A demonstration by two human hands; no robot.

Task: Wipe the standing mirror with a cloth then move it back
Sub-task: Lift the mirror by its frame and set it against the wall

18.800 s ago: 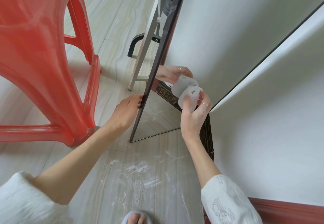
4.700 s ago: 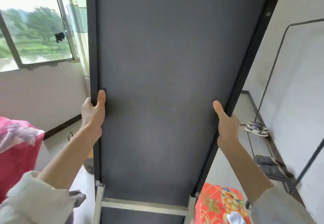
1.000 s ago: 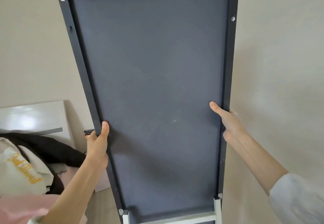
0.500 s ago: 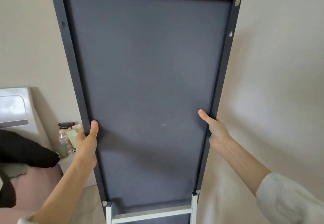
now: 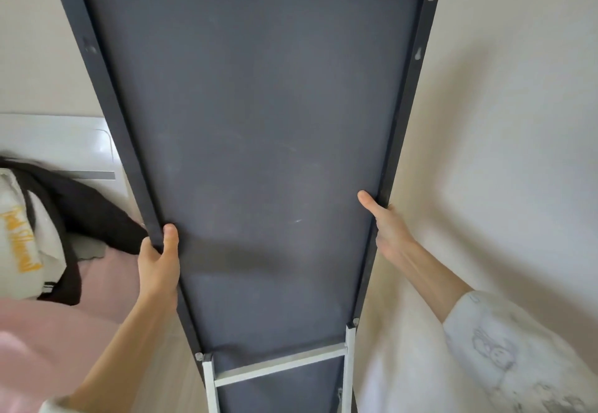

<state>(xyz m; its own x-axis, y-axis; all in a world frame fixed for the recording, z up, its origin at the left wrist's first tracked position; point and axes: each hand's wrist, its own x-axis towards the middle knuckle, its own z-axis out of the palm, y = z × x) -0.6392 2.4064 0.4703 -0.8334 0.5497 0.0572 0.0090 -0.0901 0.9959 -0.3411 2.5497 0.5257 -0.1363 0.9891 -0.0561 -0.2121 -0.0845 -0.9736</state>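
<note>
Standing mirror: full-length, dark-framed, seen from its grey backing side, glass face turned away toward the pale wall. Long axis near upright, top leaning slightly to the left in the head view; upper corners fitted with metal brackets. White folding stand hinged across the lower back, its feet out of view. Left hand: clamped on the left frame rail, thumb laid on the backing, remaining fingers wrapped round the edge and hidden. Right hand: clamped on the right frame rail, thumb stretched along the inner edge of the backing, fingers curled behind the rail out of sight. Both grips sited below mid-height, roughly level, one on each long side, mirror held squarely between them; neither hand plainly nearer. Wall lying directly beyond the mirror, a soft shadow cast on it to the right. Cloth: not visible. Adjacent items: dark garment and white printed fabric on a pink surface, lower left. Assessed stage: wiping apparently finished, return to position in hand. Governing relation for setting down: long axis kept vertical, base squared to the wall; contact between base and floor not determinable.
</note>
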